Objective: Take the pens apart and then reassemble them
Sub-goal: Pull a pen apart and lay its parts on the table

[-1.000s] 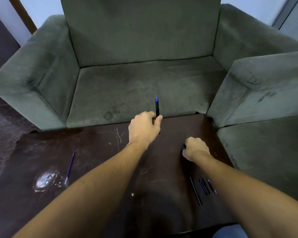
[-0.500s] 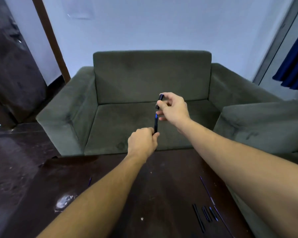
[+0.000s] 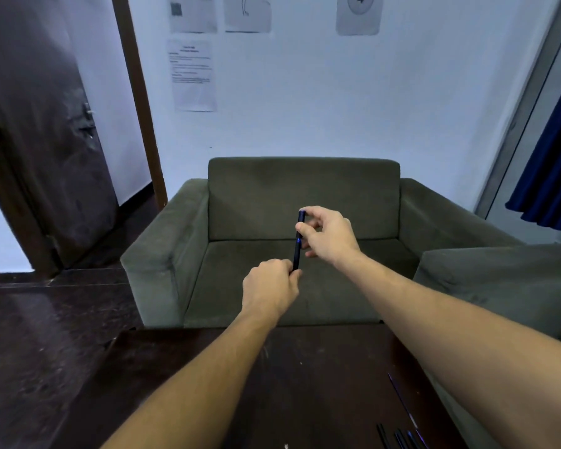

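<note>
right fingers (image 3: 312, 211) are pinched narrow round the cap (image 3: 301, 218), thumb on its near side; rest of the right hand (image 3: 329, 236) is loosely spread. left fingers (image 3: 292, 274) are curled tight round the lower end of the pen (image 3: 296, 256), which is held upright in the air by the left hand (image 3: 269, 286), in front of the sofa (image 3: 266, 196) and well above the surface (image 3: 305, 384). cap is lined up just over the tip; seating cannot be told. risk: if pushed off-axis, it could jam or be dropped onto the sofa. loose parts (image 3: 399, 438) near the surface edge could be knocked off by the right forearm.
</note>
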